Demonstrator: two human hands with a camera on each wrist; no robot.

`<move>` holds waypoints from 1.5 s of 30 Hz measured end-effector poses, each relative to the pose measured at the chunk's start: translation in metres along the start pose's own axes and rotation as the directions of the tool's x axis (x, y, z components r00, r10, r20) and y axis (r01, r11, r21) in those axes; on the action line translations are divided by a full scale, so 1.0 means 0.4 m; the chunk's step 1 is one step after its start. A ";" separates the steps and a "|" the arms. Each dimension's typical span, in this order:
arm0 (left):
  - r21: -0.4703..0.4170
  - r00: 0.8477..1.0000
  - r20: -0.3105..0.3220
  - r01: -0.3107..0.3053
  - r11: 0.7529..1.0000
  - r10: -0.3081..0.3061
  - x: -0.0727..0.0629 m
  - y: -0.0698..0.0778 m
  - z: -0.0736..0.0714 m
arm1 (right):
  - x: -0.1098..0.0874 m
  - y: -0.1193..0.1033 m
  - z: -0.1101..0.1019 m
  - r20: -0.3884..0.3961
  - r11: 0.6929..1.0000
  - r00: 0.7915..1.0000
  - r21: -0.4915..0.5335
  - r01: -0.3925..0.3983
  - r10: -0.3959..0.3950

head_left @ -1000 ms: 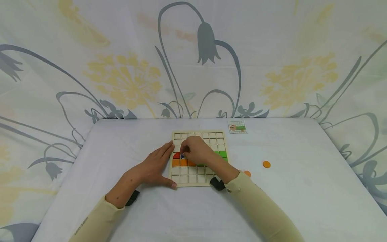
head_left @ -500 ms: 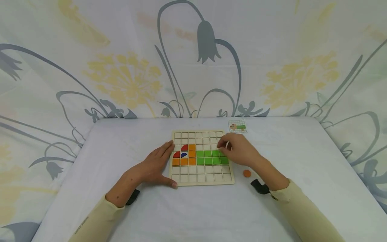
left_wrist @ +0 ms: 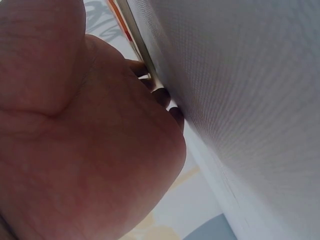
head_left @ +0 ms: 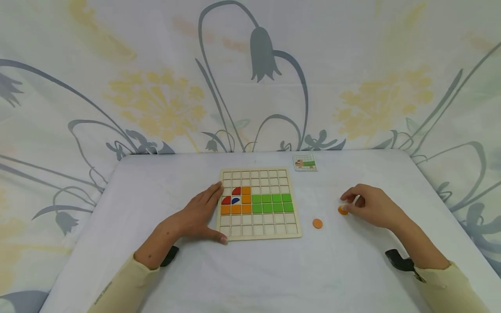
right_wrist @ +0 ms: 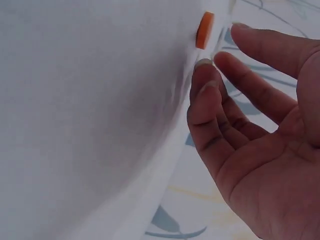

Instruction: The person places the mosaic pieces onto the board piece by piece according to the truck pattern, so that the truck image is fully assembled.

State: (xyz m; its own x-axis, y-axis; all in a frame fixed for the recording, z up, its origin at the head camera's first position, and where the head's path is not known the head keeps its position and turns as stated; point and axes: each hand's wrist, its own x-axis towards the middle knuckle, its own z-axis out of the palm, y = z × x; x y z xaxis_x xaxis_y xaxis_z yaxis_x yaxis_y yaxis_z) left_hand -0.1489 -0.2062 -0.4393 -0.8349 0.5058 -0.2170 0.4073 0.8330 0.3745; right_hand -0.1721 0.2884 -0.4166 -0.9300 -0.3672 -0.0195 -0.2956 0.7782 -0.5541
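My left hand (head_left: 198, 215) lies along the left edge of a wooden grid board (head_left: 258, 226), fingers at its upper left side and thumb by its lower left corner. In the left wrist view, the fingertips of that hand (left_wrist: 110, 130) meet the board's edge. The grid holds green squares (head_left: 272, 203), orange squares (head_left: 236, 209), two red pieces (head_left: 236, 191) and a blue half-round piece (head_left: 235, 201). My right hand (head_left: 372, 206) is over an orange disc (head_left: 342, 210) on the table; in the right wrist view, thumb and fingers stand apart, with an orange disc (right_wrist: 205, 31) just beyond the fingertips.
A second orange disc (head_left: 317, 223) lies between the board and my right hand. Behind the board's right corner is a small picture card (head_left: 305, 163). White cloth (head_left: 266, 278) covers the table, and a flower-patterned cloth (head_left: 242, 87) hangs behind.
My right hand has moved right, from over the board's left part, across its right edge, to the farther orange disc. The coloured pieces are uncovered now. My left hand stays at the board.
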 end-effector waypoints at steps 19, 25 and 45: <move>-0.015 1.000 -0.004 0.008 1.000 -0.008 -0.003 0.001 0.000 | 0.009 -0.009 0.032 0.011 0.999 1.000 0.038 0.023 -0.024; -0.008 1.000 -0.002 0.015 1.000 -0.015 -0.002 0.000 0.000 | 0.029 -0.072 0.052 0.004 0.996 1.000 0.084 0.026 -0.027; -0.005 1.000 0.014 0.022 1.000 -0.022 0.000 0.000 -0.001 | 0.108 -0.211 0.178 0.116 0.958 0.981 0.262 0.118 -0.152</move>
State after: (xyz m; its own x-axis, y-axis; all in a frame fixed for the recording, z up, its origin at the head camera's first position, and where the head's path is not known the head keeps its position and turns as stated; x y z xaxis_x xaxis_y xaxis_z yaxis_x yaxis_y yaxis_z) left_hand -0.1489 -0.2063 -0.4388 -0.8382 0.4907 -0.2379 0.3873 0.8428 0.3737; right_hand -0.1719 0.1705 -0.4298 -0.8423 -0.5381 -0.0314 -0.3351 0.5684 -0.7514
